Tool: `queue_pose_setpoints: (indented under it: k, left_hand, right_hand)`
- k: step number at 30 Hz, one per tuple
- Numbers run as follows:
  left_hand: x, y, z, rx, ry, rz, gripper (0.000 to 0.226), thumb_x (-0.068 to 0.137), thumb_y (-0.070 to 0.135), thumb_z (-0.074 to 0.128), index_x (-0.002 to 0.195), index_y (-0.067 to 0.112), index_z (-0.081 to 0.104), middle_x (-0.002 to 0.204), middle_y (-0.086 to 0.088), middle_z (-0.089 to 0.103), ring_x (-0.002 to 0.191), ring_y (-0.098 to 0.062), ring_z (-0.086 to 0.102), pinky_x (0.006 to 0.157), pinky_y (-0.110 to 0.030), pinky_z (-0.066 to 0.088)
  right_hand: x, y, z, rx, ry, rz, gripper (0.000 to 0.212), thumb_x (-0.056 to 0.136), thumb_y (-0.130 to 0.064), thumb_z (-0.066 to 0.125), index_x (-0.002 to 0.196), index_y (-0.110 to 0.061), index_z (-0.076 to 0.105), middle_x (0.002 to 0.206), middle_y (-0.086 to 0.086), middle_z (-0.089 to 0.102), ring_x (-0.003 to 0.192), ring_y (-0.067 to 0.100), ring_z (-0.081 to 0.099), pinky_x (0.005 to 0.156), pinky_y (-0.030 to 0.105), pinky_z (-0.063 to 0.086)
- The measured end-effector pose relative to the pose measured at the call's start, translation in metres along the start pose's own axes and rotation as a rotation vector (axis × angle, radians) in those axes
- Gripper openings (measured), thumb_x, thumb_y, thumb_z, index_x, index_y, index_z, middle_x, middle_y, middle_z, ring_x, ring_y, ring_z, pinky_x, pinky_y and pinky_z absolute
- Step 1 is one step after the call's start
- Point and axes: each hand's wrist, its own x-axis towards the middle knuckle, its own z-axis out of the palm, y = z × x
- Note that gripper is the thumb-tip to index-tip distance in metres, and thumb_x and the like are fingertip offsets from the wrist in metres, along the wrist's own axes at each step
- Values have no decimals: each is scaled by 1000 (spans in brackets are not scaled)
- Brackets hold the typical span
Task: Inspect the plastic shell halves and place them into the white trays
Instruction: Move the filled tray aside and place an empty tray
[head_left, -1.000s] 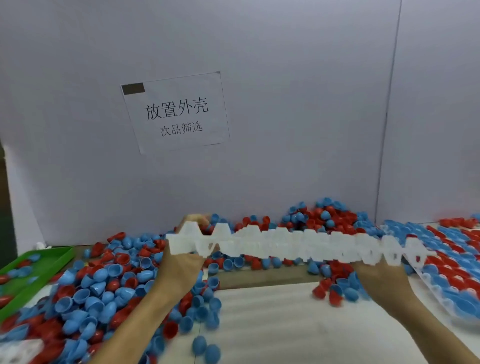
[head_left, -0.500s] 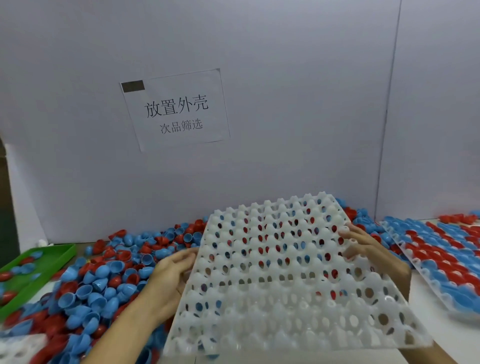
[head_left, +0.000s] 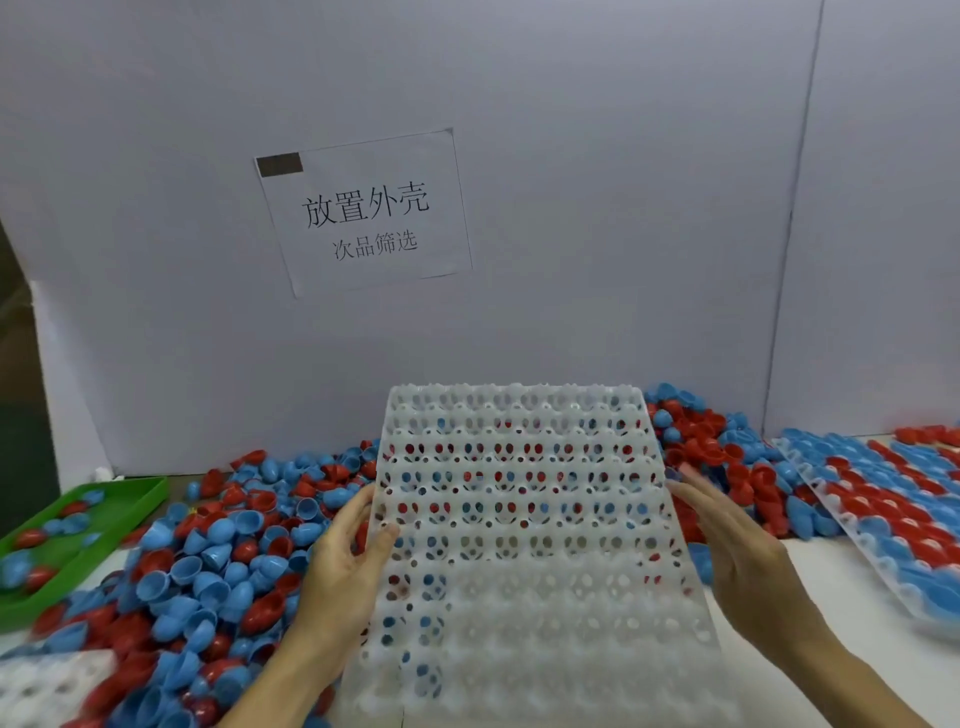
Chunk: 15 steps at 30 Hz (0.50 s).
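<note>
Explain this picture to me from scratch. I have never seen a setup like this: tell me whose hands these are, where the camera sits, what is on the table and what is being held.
No machine here: a person works with bare hands, and one camera worn on their head looks forward and down, so the arms enter from the bottom.

The left hand pinches the left edge of an empty white tray, a sheet of small cups with holes in them. The right hand lies against its right edge with fingers straight.

On the table sits a heap of red and blue shell halves, which runs on behind the tray. At the right lies a filled tray with shells in red and blue rows. At the left stands a green tray holding a few shells. A paper sign with printed Chinese characters hangs on the grey wall behind.
</note>
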Motion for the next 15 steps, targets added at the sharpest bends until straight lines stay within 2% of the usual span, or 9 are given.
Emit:
queue_pose_setpoints:
  k: [2,3,4,5,7,9,11,13,15]
  left_hand:
    - [-1,2,0,38,6,8,52,100,13,59,149,24,47,142,10,58,128,-11,57,106,-46,51]
    - [-4,4,2,59,13,28,53,100,13,58,150,24,45,144,9,56,130,-12,56,107,-48,49]
    - [-7,6,5,88,28,46,55,100,13,59,151,24,44,146,8,54,131,-12,55,107,-47,49]
    - [-10,9,8,113,45,80,56,99,13,59,152,24,42,148,8,53,130,-11,55,106,-43,51]
    - [-15,16,13,176,65,138,59,99,13,59,153,25,39,150,9,49,132,-9,53,104,-35,51]
    - [-17,23,14,253,87,175,61,99,13,59,154,22,37,155,6,44,139,-12,45,112,-39,44]
    - [-16,34,12,340,102,190,60,98,12,61,154,19,38,153,6,45,138,-7,43,113,-33,40]
    - [-16,44,9,405,69,146,52,98,11,62,148,20,48,133,18,59,116,11,53,96,-16,46]
    - [-18,51,7,454,12,50,38,99,12,60,134,27,60,104,28,62,89,12,59,71,-8,47]
  right_hand:
    - [5,-7,2,353,-84,336,39,100,-1,50,125,-28,62,124,1,68,105,16,70,81,29,60]
    - [7,-10,4,406,-151,452,30,104,-13,47,124,-31,60,117,-1,71,95,15,73,74,29,61]
    - [11,-13,4,473,-216,576,26,104,-25,47,128,-30,56,114,-3,71,92,17,73,72,31,59]
    - [14,-11,7,502,-289,660,32,102,-33,49,134,-29,51,115,-5,68,94,17,71,74,34,57]
    - [13,-11,12,455,-422,708,44,99,-36,55,141,-28,45,122,-9,63,104,13,64,82,37,56]
    - [10,-17,18,375,-452,665,34,100,-29,57,134,-26,54,120,-9,66,106,13,64,87,40,57]
    - [7,-19,23,315,-460,680,18,102,-27,54,114,-27,67,101,-10,73,89,9,69,75,31,60]
    - [3,-21,30,200,-525,713,24,103,-27,50,99,-17,72,83,-7,72,67,8,66,57,20,54]
    - [-3,-24,36,74,-632,745,35,103,-29,50,86,-4,69,73,-2,61,57,7,56,49,16,47]
